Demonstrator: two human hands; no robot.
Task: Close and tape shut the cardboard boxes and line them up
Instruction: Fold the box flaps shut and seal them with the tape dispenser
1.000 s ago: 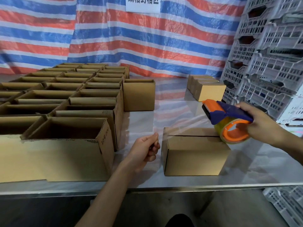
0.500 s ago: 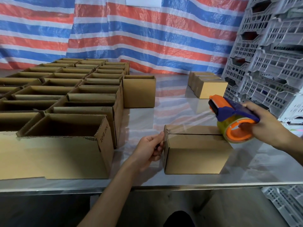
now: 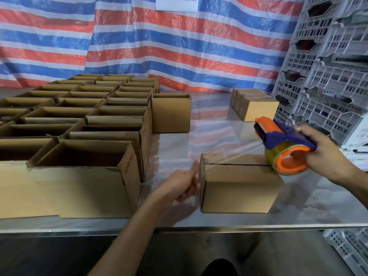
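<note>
Having let go of its earlier pinch at the corner, the left hand [image 3: 182, 184], right of the open boxes [image 3: 79, 156] on the surface [image 3: 175, 148], is clenched on nothing, thumb against the closed box [image 3: 239, 188], where clear tape [image 3: 229, 156] runs along the top seam to the tape dispenser [image 3: 284, 146], gripped by the right hand [image 3: 322, 150].

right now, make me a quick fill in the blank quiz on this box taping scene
The tape dispenser is held in the ____ hand. The left hand sits at the ____ end of the closed box. The rows of boxes left of it have ____ tops.
Missing words: right; left; open.
</note>
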